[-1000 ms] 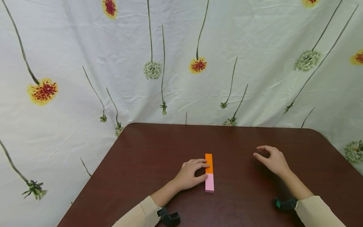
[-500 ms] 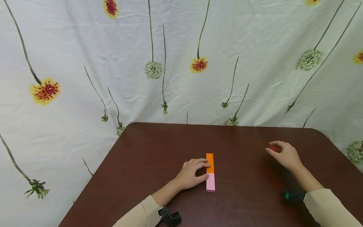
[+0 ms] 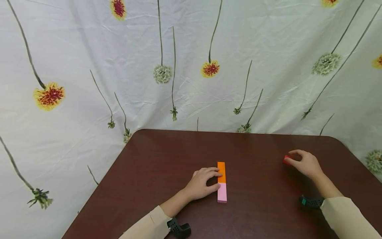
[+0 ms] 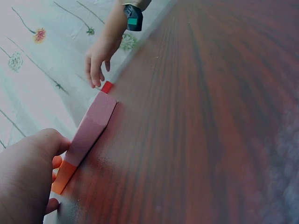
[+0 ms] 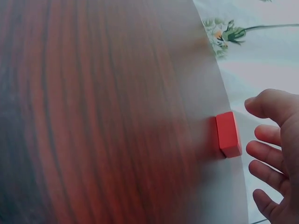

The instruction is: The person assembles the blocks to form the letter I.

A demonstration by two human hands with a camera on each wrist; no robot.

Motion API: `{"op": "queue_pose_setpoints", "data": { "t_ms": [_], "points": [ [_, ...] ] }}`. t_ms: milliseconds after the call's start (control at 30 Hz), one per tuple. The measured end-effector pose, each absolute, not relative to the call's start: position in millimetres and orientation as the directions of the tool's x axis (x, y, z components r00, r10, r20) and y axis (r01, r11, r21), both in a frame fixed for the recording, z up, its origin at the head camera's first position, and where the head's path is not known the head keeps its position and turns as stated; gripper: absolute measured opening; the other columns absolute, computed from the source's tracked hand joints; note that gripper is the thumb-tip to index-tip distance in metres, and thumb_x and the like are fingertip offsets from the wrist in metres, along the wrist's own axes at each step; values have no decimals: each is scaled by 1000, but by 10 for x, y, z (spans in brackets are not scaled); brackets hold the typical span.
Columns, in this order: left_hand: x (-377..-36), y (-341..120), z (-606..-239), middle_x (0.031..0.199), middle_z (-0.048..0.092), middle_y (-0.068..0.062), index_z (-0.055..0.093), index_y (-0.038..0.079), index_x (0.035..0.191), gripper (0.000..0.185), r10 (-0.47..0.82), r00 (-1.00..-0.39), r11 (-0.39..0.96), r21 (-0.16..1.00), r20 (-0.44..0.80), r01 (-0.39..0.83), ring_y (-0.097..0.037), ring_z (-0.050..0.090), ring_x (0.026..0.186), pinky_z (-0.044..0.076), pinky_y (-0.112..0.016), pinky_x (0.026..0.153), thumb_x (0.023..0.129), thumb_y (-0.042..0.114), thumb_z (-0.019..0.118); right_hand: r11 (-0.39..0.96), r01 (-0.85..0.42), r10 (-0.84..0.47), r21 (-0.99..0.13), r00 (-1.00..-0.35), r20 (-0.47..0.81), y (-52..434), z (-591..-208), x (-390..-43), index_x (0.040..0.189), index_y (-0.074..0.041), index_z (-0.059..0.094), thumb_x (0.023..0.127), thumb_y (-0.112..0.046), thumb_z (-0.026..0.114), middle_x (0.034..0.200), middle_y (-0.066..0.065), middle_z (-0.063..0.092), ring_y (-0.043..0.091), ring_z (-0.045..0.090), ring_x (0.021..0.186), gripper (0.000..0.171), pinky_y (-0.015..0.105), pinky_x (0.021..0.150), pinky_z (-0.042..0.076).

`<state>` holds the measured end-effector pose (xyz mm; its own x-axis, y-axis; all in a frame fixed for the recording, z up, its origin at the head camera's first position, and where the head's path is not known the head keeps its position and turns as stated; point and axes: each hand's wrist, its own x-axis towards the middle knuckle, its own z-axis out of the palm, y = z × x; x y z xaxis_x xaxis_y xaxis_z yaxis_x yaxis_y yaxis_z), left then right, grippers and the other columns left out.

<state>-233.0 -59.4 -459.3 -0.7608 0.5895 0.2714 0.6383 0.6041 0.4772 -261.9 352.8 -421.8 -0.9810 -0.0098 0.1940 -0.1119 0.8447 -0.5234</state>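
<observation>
A person sits at a dark brown wooden table, seen from above and behind the hands; both arms wear cream sleeves with a black wrist device. Behind the table hangs a pale cloth backdrop printed with long-stemmed flowers.

Furthest left is the left hand, resting on the table with its fingers loosely curved. The fingertips touch the left side of an orange block, and the thumb lies against the left side of a pink block. It steadies them from the side rather than gripping them. The two long flat blocks lie end to end in one straight line, the orange one farther from the person and the pink one nearer, their ends touching.

Well apart to the right is the right hand, near the table's right edge. Just at its fingertips lies a small red block. In the right wrist view, the red block sits flat on the table, with the thumb and curled fingers spread beside it and a slim gap showing; the hand has not closed on it.

Judging from this layout, two blocks are already joined in a row, and the red block is not yet picked up or added to them.
</observation>
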Motion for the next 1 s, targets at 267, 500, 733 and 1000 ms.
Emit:
{"op": "queue_pose_setpoints", "data": {
  "t_ms": [267,500,733,1000],
  "points": [
    [-2325,-591,-4591,135,46,7,59,24,125,39,587,-760,603,476,279,640,-19,39,124,27,-49,95,88,39,55,840,-101,-28,-534,-989,143,3577,-4283,-2607,118,5,54,86,-42,61,113,32,54,44,49,100,57,55,76,41],
    [-2326,-591,-4586,135,47,6,59,24,124,39,588,-760,600,480,278,640,-19,39,124,27,-49,95,89,39,55,835,-73,-11,-546,-993,117,3574,-4331,-2614,119,6,53,85,-42,62,111,32,54,42,51,96,59,53,75,42],
    [-2326,-594,-4591,135,47,7,59,25,124,38,586,-763,601,486,271,634,-19,39,124,26,-49,95,89,39,54,836,-77,-5,-544,-991,132,3578,-4375,-2619,118,5,53,86,-37,63,108,31,56,41,52,94,54,52,74,42],
    [-2324,-597,-4594,135,46,7,58,25,124,39,589,-760,599,483,273,638,-19,39,124,26,-49,95,89,40,54,840,-83,-7,-537,-990,141,3578,-4369,-2624,114,6,54,85,-31,65,104,30,57,41,54,91,48,52,73,43]
  ]
}}
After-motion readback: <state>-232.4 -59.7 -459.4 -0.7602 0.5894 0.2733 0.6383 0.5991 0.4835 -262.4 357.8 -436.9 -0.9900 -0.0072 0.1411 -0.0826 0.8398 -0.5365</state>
